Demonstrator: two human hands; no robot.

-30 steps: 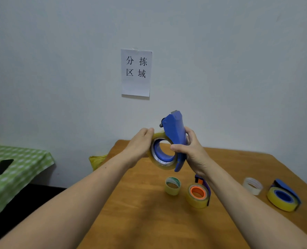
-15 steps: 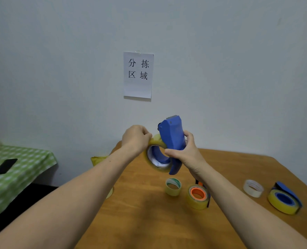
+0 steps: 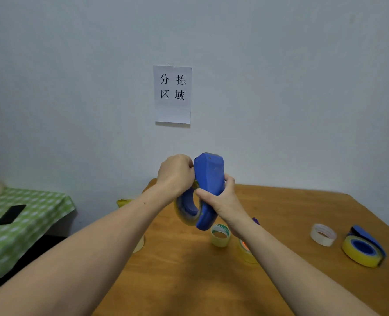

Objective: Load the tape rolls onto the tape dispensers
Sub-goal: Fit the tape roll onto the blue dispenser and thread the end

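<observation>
Single head-worn view, facing forward and down, close above wooden table (image 3: 189, 281), toward wall (image 3: 280, 87)

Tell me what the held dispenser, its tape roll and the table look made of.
Dispenser: likely moulded plastic, matte blue, with soft rounded edges and a small toothed strip on top. Tape roll: seemingly clear yellowish plastic film, glossy, the blue hub showing through. Table: wood or wood veneer, orange-brown with faint grain and a dull sheen.

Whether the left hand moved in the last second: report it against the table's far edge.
Yes, slightly. The left hand rose against the table edge and curled over the tape roll beside the blue dispenser.
</observation>
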